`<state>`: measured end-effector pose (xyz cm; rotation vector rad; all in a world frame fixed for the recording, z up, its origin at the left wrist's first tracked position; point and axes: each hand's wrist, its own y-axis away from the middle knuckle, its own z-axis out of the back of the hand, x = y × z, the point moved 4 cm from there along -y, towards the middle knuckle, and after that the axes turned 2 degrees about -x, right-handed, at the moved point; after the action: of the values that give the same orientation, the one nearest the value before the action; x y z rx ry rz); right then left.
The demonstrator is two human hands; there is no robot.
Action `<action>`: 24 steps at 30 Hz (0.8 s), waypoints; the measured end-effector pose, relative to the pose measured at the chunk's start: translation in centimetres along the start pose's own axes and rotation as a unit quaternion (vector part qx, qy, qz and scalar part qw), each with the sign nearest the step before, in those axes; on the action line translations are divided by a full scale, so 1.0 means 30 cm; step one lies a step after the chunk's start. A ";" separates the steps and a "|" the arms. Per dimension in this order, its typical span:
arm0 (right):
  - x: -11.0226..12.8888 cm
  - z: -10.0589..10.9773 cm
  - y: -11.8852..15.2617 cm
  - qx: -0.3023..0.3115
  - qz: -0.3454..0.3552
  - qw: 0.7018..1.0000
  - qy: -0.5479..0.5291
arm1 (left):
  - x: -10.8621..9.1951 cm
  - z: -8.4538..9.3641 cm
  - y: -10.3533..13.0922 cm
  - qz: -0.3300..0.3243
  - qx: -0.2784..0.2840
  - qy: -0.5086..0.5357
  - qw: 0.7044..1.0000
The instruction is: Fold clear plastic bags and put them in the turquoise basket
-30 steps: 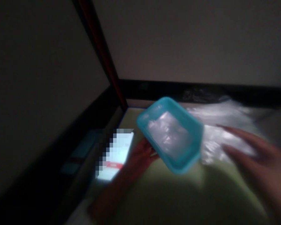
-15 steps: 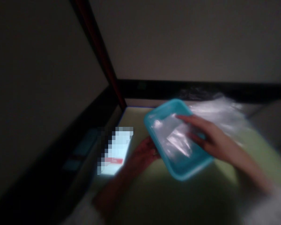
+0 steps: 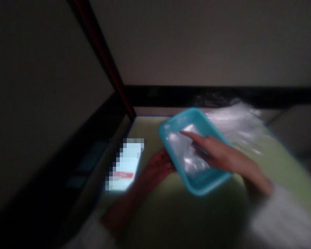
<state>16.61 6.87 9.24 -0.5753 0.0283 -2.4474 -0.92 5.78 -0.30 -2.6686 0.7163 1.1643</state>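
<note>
A turquoise plastic tray (image 3: 199,189) with rounded corners is held tilted above the yellow-green surface. Its left side rests in my left hand (image 3: 159,165), whose fingers go partly out of sight behind the wall. Clear, shiny plastic wrapping (image 3: 193,164) lies crumpled on the tray's floor; whether anything is inside it cannot be made out. Over the tray's right rim reaches my right hand (image 3: 217,152), index finger stretched across the wrapping and the other fingers lower and partly hidden. Those fingers look apart, touching or just above the plastic.
A lit phone-like screen (image 3: 126,162), partly pixelated, lies left of my left hand. Behind the tray, a heap of clear plastic (image 3: 233,119) spreads over the back right of the yellow-green table (image 3: 277,155). Dark-edged walls meet at a reddish corner post (image 3: 103,58).
My right hand has moved left and farther into the tray, its index finger now nearer the left wall. My left hand keeps its hold on the tray. The view has shifted slightly.
</note>
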 end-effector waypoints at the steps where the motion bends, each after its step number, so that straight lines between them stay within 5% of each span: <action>1: 0.002 -0.005 0.001 0.014 0.005 1.000 0.015 | 0.002 0.002 0.000 0.001 0.002 0.001 1.000; 12: 0.020 -0.049 -0.005 0.124 0.008 0.991 0.049 | 0.006 -0.007 -0.002 0.008 0.008 0.018 1.000; 24: 0.006 -0.088 -0.024 0.133 -0.007 0.991 0.032 | -0.001 -0.014 0.001 0.007 0.015 0.002 1.000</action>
<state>15.00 7.05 7.03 -0.3798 -0.2744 -2.4293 -0.70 5.63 0.02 -2.6465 0.7491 1.1442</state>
